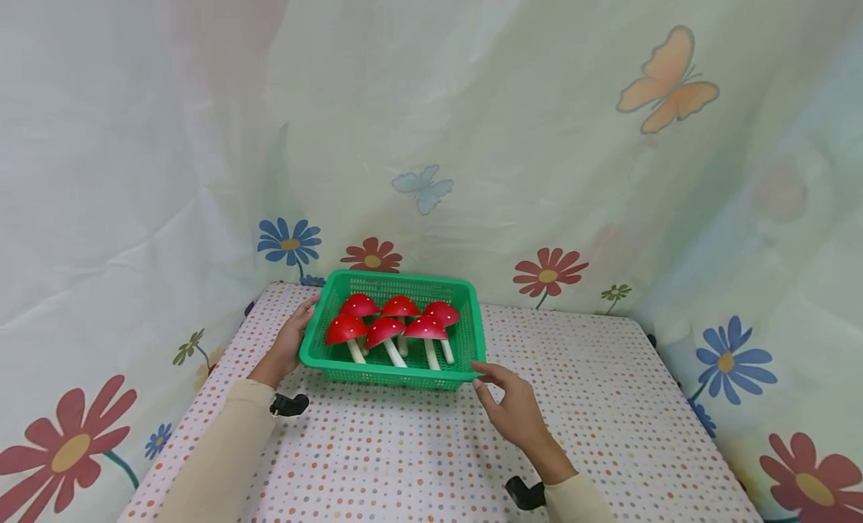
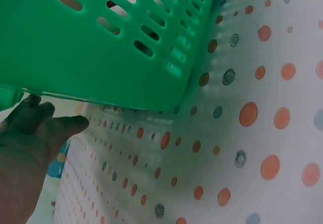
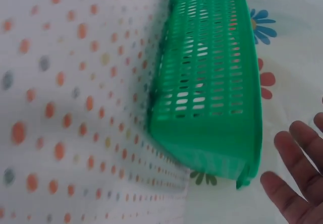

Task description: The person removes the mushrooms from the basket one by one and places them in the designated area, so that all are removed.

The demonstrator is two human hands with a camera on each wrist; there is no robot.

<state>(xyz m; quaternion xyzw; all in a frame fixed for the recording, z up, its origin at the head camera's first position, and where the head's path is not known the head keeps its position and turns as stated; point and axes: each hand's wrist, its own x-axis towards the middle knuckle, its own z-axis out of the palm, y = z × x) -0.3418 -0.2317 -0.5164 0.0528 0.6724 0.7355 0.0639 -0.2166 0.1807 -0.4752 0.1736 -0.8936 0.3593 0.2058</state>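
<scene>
A green plastic basket (image 1: 391,378) stands on the table, holding several toy mushrooms (image 1: 386,329) with red, white-dotted caps and white stems. My left hand (image 1: 288,343) is at the basket's left side, fingers reaching along the rim. In the left wrist view, that hand (image 2: 22,153) has its fingers extended just below the basket's rim; whether they touch it I cannot tell. By the front right corner is my right hand (image 1: 515,410), thumb and fingers loosely spread. The right wrist view shows its fingers (image 3: 298,158) a little apart from the basket corner (image 3: 202,138), with nothing held.
A white cloth with coloured dots covers the table (image 1: 573,403). Behind and at both sides hangs a pale curtain (image 1: 512,171) printed with flowers and butterflies. Each wrist wears a black strap (image 1: 290,405).
</scene>
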